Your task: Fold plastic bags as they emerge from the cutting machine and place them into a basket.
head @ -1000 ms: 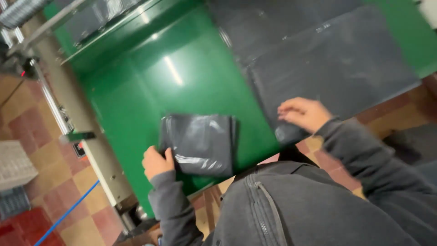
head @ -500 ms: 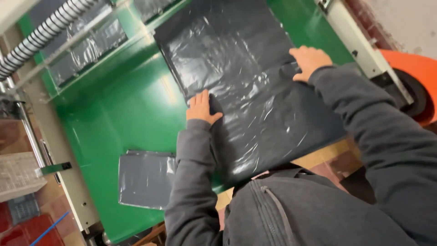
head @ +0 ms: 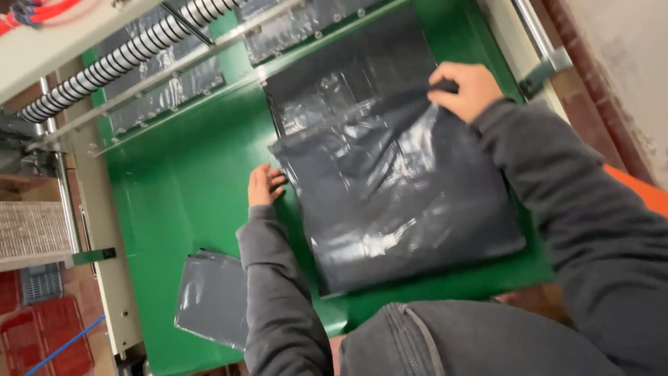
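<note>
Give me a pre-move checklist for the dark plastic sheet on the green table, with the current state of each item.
1. Right hand grips the far corner of the dark plastic sheet: ok, fingers are curled over the edge.
2. Left hand steadies the sheet's left edge: ok, it rests at that edge with fingers touching.
3. Sheet lies flat: not ok, it is wrinkled and its top edge is lifted and folded over.
4. Folded stack of bags lies apart from the sheet: ok, it sits at the near left of the green table, separate.
5. Sheet is free of the plastic coming from the machine rail: cannot tell.
</note>
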